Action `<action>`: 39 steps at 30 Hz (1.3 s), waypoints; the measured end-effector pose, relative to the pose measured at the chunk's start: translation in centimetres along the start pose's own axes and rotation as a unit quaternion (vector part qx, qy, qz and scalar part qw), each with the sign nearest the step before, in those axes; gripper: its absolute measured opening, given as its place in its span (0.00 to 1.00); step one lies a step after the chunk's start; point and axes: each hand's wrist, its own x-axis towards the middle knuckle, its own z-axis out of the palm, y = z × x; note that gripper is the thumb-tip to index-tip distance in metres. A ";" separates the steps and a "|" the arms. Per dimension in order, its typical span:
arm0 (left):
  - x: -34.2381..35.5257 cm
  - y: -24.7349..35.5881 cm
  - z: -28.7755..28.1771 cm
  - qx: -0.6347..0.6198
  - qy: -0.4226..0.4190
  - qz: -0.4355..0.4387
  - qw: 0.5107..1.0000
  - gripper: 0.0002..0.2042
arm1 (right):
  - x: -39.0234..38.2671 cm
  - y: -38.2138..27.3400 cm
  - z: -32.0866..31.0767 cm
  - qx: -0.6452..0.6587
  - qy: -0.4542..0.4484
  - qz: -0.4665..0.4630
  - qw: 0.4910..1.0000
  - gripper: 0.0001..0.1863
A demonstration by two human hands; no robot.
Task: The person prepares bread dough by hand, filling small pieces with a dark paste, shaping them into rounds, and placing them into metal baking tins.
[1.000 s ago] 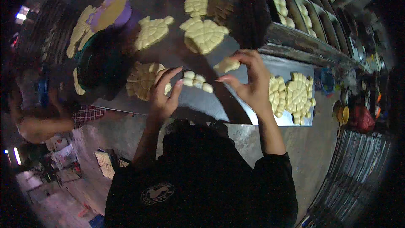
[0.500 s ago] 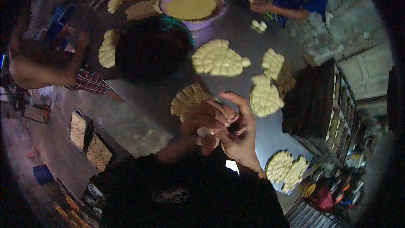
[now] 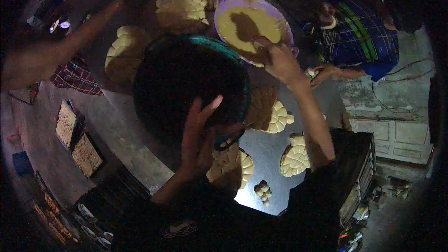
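Note:
My right hand [image 3: 275,58] reaches over the purple tub of yellow batter [image 3: 226,28], fingers bent down at its near side; what they hold, if anything, is hidden. Its shadow falls on the batter. My left hand [image 3: 200,130], fingers spread, is over the near part of a dark green basin [image 3: 205,42], whose inside is too dark to see. Segmented pale dough shapes lie around both containers, among them one [image 3: 295,158] beside my right forearm and another [image 3: 233,170] below my left hand. A small cluster of dough balls [image 3: 262,191] rests lower on the metal table [image 3: 259,207].
A co-worker's arm [image 3: 74,42] reaches in from the left. Another person [image 3: 359,37] in blue plaid works across the table, pale dough at the hands. A dark wooden rack [image 3: 354,172] stands at the right. Two filled trays [image 3: 84,154] lie on the floor at left.
The view has shifted. My hands, together half a second ago, have separated: the right went forward to the purple tub, the left is spread at the green basin.

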 end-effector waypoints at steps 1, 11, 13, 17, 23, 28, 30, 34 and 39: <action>0.2 -0.3 0.3 -0.019 -0.007 -0.006 1.000 0.31 | 0.4 1.8 0.9 -0.065 -0.072 0.013 0.995 0.19; 0.3 2.2 0.5 -0.348 -0.032 -0.136 0.927 0.30 | -7.3 -1.4 0.9 0.507 0.066 0.180 0.840 0.18; 0.4 3.3 1.2 -0.273 -0.055 -0.132 0.951 0.35 | -12.2 -6.4 -1.2 0.645 0.102 0.220 0.725 0.19; -2.3 5.4 3.3 -0.495 -0.146 -0.210 0.830 0.33 | -19.3 -16.1 -3.8 0.775 0.201 0.173 0.574 0.26; -8.3 10.5 5.1 -0.623 -0.156 -0.306 0.703 0.24 | -29.4 -18.6 -1.8 0.746 0.297 0.132 0.581 0.10; -14.3 14.4 6.3 -0.630 -0.180 -0.357 0.666 0.22 | -39.6 -20.5 -2.9 0.722 0.312 0.112 0.607 0.15; -16.7 16.7 7.2 -0.595 -0.189 -0.301 0.721 0.22 | -42.6 -21.7 -3.5 0.600 0.357 0.043 0.715 0.27; -22.5 19.1 7.9 -0.488 -0.249 -0.142 0.824 0.21 | -49.2 -23.9 -4.3 0.155 0.376 0.083 0.910 0.27; -28.1 20.3 9.5 -0.411 -0.252 -0.041 0.875 0.26 | -54.3 -26.5 -2.1 0.407 0.462 0.053 0.786 0.18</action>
